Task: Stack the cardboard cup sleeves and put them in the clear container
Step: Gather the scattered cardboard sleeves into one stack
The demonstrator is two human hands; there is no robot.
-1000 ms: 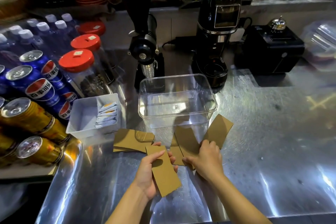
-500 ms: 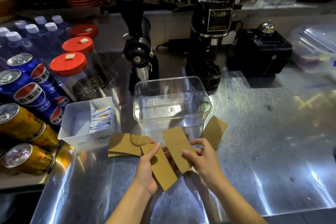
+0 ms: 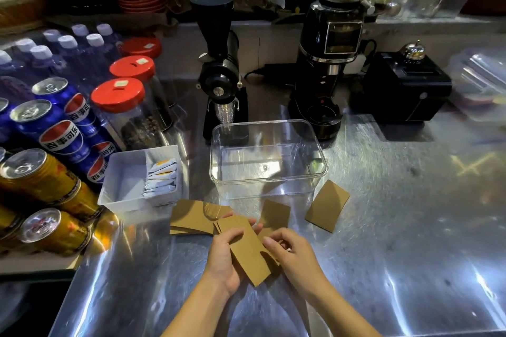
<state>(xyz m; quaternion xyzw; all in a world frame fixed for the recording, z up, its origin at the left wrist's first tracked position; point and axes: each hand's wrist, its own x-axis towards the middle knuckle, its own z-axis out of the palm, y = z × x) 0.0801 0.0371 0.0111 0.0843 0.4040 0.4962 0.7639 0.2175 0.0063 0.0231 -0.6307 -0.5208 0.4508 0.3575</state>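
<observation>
- The left hand (image 3: 223,260) is clamped on a small stack (image 3: 247,250) of sleeves, held over the near edge of the counter (image 3: 397,227).
- The right hand (image 3: 294,256) is closed on the stack's right side, fingers curled at its edge.
- Change noted: half a second ago the right hand carried a separate sleeve, apart from the left hand's piece. That sleeve now lies on the stack; both hands have come together on it.
- Judgement: one more sleeve is gathered; the hands appear to be squaring the edges.
- Still loose on the counter: a pile (image 3: 195,217) left of the hands, beside the white tray (image 3: 123,189); one sleeve (image 3: 276,213) just behind the hands; one sleeve (image 3: 327,205) to the right, near the container's front corner.
- The clear container (image 3: 267,128) stands mid-counter behind the hands and holds no sleeves.
- Judgement: the task is at an early stage; collection continues, loading not yet begun.
</observation>
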